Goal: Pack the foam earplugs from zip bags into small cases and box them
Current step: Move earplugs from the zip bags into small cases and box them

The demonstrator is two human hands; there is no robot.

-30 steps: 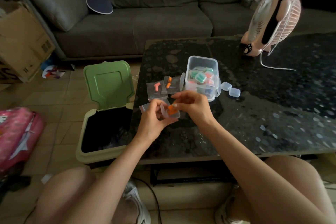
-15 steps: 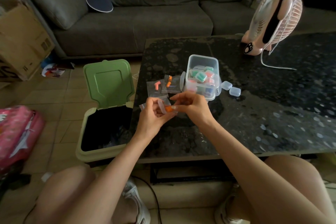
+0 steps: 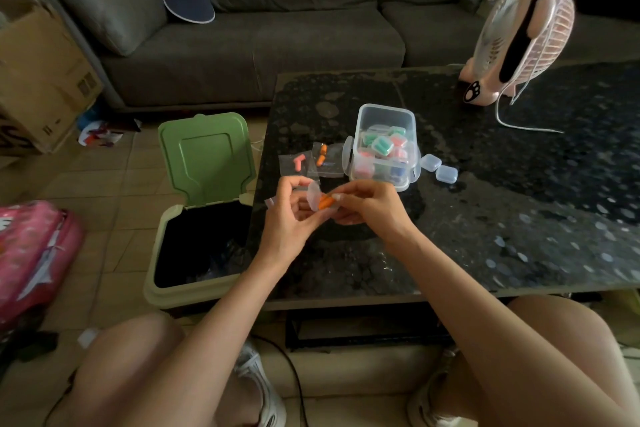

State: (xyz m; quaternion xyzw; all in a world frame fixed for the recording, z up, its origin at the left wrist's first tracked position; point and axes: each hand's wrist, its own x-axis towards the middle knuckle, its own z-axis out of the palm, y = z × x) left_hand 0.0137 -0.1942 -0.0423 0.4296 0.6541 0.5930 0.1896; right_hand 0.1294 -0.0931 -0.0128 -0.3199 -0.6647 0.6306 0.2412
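Over the table's left front part, both hands hold one small clear case (image 3: pixel 317 199) with orange earplugs (image 3: pixel 325 202) inside. My left hand (image 3: pixel 289 215) grips its raised lid side and also pinches an empty zip bag (image 3: pixel 270 202). My right hand (image 3: pixel 367 206) pinches the case's right side, fingertips over the earplugs. Behind the hands lie two zip bags, one with pink earplugs (image 3: pixel 297 163) and one with orange earplugs (image 3: pixel 322 155). A clear plastic box (image 3: pixel 386 116) holds several filled cases. Two empty cases (image 3: pixel 438 168) lie to its right.
A green-lidded bin (image 3: pixel 204 156) stands open at the table's left edge. A pink desk fan (image 3: pixel 519 35) with a white cord stands at the back of the black table (image 3: pixel 519 218). A grey sofa, a cardboard box and a pink bag surround the area.
The case's lid has swung up toward the left hand, and both hands shifted slightly together over the same spot. The orange earplugs now sit lower in the case.
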